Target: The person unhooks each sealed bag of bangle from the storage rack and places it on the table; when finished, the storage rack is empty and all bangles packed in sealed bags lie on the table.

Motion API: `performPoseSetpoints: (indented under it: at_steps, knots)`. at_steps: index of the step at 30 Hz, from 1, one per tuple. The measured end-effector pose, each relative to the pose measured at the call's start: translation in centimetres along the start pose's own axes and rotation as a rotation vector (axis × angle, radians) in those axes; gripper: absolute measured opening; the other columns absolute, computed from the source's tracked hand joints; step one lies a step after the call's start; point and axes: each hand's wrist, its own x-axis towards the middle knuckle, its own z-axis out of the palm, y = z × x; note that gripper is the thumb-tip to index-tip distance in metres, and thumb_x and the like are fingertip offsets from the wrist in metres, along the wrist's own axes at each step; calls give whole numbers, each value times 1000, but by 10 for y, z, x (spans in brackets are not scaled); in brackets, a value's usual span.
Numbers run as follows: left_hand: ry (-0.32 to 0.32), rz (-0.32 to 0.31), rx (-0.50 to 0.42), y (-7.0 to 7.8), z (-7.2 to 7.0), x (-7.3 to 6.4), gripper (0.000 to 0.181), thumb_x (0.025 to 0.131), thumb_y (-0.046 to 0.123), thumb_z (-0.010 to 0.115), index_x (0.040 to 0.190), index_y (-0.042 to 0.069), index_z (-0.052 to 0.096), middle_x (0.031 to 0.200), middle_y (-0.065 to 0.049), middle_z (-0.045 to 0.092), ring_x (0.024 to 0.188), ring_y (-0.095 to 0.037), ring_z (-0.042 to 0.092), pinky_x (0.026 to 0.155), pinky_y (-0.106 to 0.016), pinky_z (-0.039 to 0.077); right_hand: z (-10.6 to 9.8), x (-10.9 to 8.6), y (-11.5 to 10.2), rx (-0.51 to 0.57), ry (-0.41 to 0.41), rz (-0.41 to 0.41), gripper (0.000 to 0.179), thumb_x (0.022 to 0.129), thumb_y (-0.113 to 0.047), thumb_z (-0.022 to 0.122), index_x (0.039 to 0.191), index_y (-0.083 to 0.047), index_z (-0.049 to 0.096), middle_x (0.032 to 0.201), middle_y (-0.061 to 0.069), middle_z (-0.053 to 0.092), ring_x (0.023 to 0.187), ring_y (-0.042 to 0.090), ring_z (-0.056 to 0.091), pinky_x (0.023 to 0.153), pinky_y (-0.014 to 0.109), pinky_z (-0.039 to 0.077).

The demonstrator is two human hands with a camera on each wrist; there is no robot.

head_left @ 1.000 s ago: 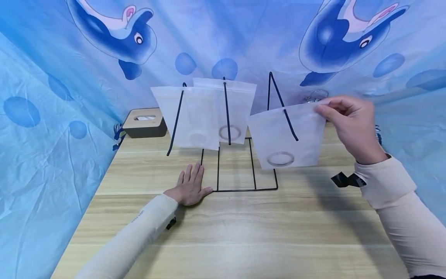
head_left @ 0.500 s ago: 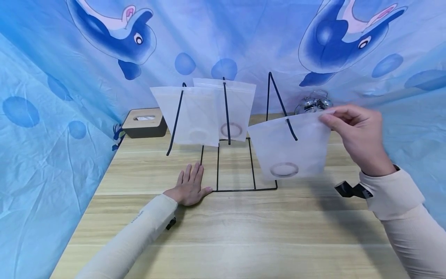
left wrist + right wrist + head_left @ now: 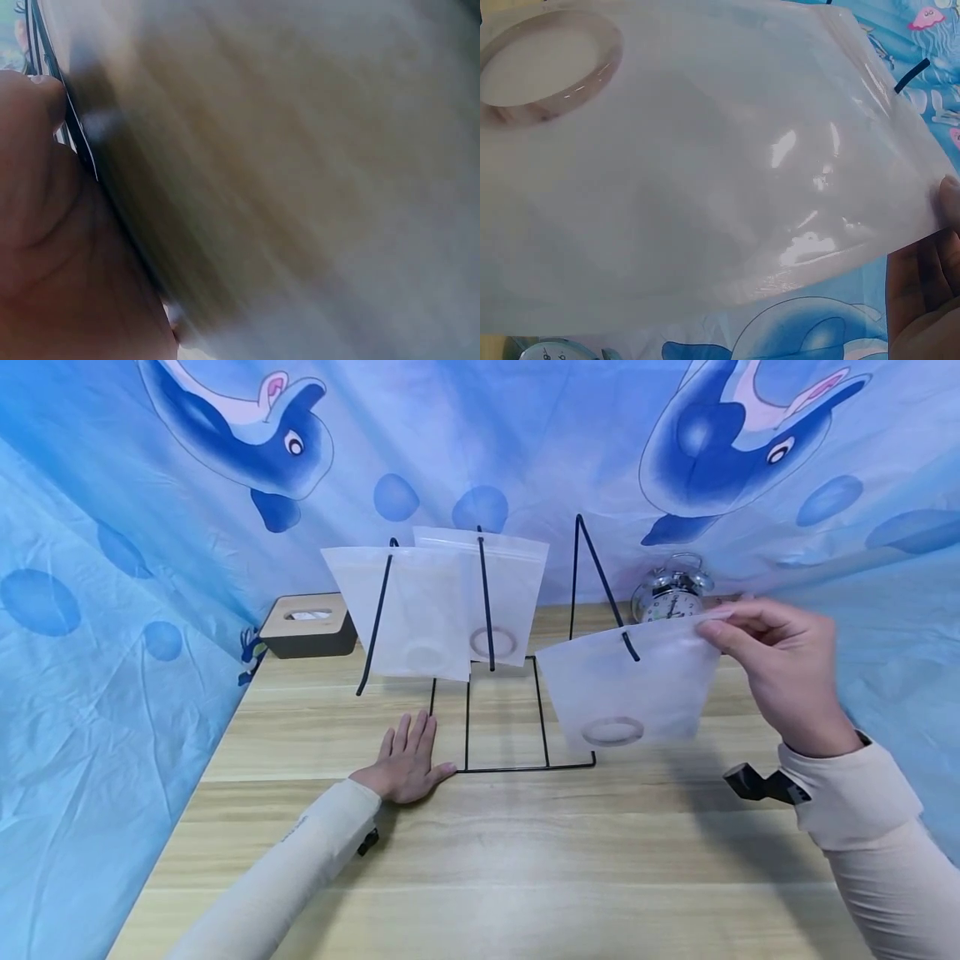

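Note:
My right hand (image 3: 791, 677) pinches the upper right corner of a frosted zip bag (image 3: 652, 672), whose top edge hangs on the right prong (image 3: 598, 564) of a black wire display rack (image 3: 517, 769), near the prong's tip. A bangle (image 3: 562, 101) shows through the bag's bottom in the right wrist view. My left hand (image 3: 405, 764) lies flat with fingers spread at the left of the rack's base. Two similar bags, the left one (image 3: 408, 610) and the middle one (image 3: 517, 585), hang on the other prongs, each with a ring shape inside.
A tissue box (image 3: 309, 625) with a wooden lid stands at the back left of the wood-grain table (image 3: 480, 877). Behind the held bag, a silver alarm clock (image 3: 672, 597) is partly covered. Blue dolphin-print cloth (image 3: 480, 435) closes off the back and sides.
My right hand has moved right and downward, drawing the bag along the prong toward its tip. More of the alarm clock shows. The left hand has stayed in place.

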Motion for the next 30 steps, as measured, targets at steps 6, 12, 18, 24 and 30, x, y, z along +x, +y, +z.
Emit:
performPoseSetpoints:
  at_steps: [6,12,18,24,30]
  knots:
    - [-21,-12,5,0,-1,1,92,102,64,30,159,5,-12,164,-14,-21,147,-36,-26,116,-57,-10,0,-1,-3,26,-6,-3,10,85,19,68,94,24,67,86,14,75,74,15,69,70,21,55]
    - [-48,-35,11,0,-2,3,93,101,66,29,158,7,-15,164,-12,-22,146,-35,-27,116,-57,-9,-3,-6,-6,87,-18,-23,9,84,24,65,92,22,68,89,16,75,81,19,70,76,22,55]
    - [-49,-30,7,0,-2,2,92,102,65,29,158,6,-14,164,-13,-22,146,-35,-27,116,-57,-10,-3,-9,-10,134,-27,-47,8,84,26,63,91,27,65,86,18,75,90,22,72,82,24,55]
    - [-39,-25,1,0,-1,1,92,102,65,28,158,6,-14,164,-13,-21,146,-35,-27,116,-57,-11,-4,-10,-14,299,-38,-51,10,83,30,60,93,32,60,87,26,72,97,29,71,85,30,55]
    - [-25,-19,10,-2,1,2,92,102,66,28,159,6,-13,164,-13,-21,147,-35,-26,116,-56,-10,-15,-19,-17,323,-13,-25,12,83,33,55,94,33,59,89,27,72,89,30,72,82,30,56]
